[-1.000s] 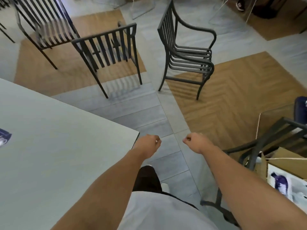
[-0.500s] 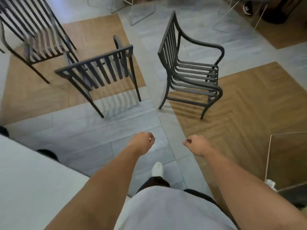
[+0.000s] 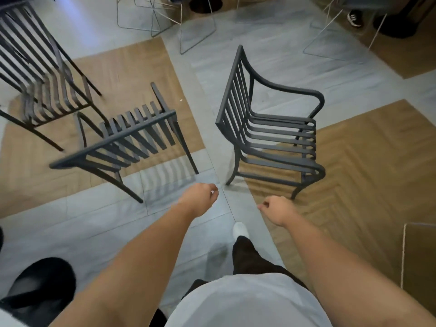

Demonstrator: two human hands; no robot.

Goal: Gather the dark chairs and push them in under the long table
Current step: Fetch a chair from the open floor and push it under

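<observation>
- Both hands hang out in front with fingers curled into loose fists and nothing held: the left hand (image 3: 199, 199) sits over grey floor tile, the right hand (image 3: 278, 210) over the seam where grey tile meets wood-pattern flooring.
- Neither grip touches a chair; open floor lies between each fist and the nearest chair leg.
- Ahead on the right stands a dark slatted armchair (image 3: 271, 131), upright, its back toward the left and its seat facing right; its near left leg stands at the tile seam just beyond the hands, its other legs on the herringbone wood panel (image 3: 368, 175).
- Ahead on the left, a second dark chair (image 3: 127, 140) stands with its slatted back rail toward the camera, near legs on grey tile, far legs on the wood panel beyond.
- A strip of grey tile (image 3: 207, 119) runs free between these two chairs, straight ahead of the hands.
- Farther left, a third dark chair (image 3: 42, 74) is cut off by the frame edge, just beside the second chair.
- Wire-frame stools (image 3: 165, 20) stand along the far edge.
- One white shoe (image 3: 240, 230) of the person steps forward between the arms.
- At lower left, a pale corner (image 3: 7, 320) may be the long surface; cannot tell.
</observation>
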